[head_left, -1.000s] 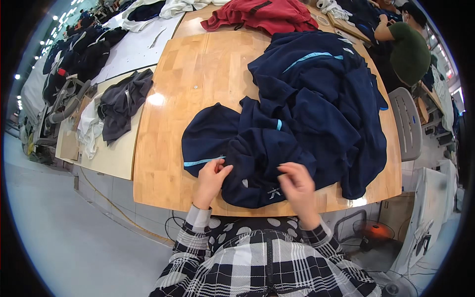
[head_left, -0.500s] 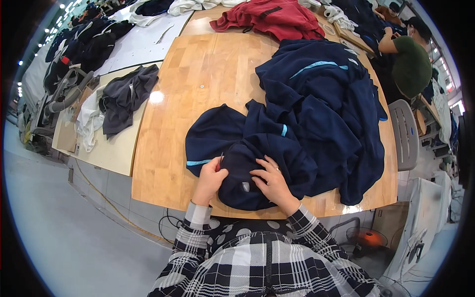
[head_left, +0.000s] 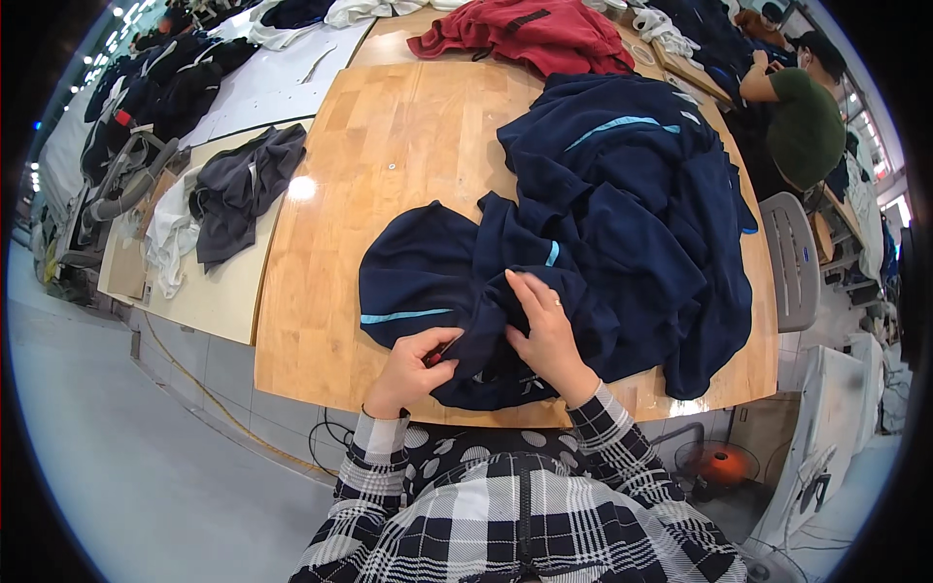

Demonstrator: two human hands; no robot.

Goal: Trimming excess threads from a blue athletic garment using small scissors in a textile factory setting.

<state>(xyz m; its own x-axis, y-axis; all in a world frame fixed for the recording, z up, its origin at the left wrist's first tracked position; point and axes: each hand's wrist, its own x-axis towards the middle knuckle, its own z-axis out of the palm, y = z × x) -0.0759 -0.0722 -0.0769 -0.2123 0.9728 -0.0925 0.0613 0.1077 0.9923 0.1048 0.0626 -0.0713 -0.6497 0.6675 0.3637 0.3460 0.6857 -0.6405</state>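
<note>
Hands at the near edge of the wooden counter (head_left: 389,175), both forearms in checked sleeves entering from the lower edge. Left hand (head_left: 410,369) curled, knuckles up, fingers pinched narrow on a small red-tipped tool (head_left: 437,354) and on a fold of the navy garment (head_left: 544,282); what kind of tool it is cannot be told. Right hand (head_left: 546,330) lies palm down on the cloth, fingers extended and close together, pointing up and to the left, a ring on one finger; it presses flat, not gripping.

Versus half a second ago: right hand has shifted slightly rightward and flattened; left hand has closed tighter at the fold, and the red tip now shows.

Garment lies bunched under both hands, a light blue stripe (head_left: 405,316) just left of the left fingers, the bulk spreading away to the right and far side of the counter. Red garment (head_left: 525,34) at the far end, well apart. Grey garment (head_left: 238,189) on the neighbouring counter to the left. Another person in a green top (head_left: 807,121) sits at far right.
</note>
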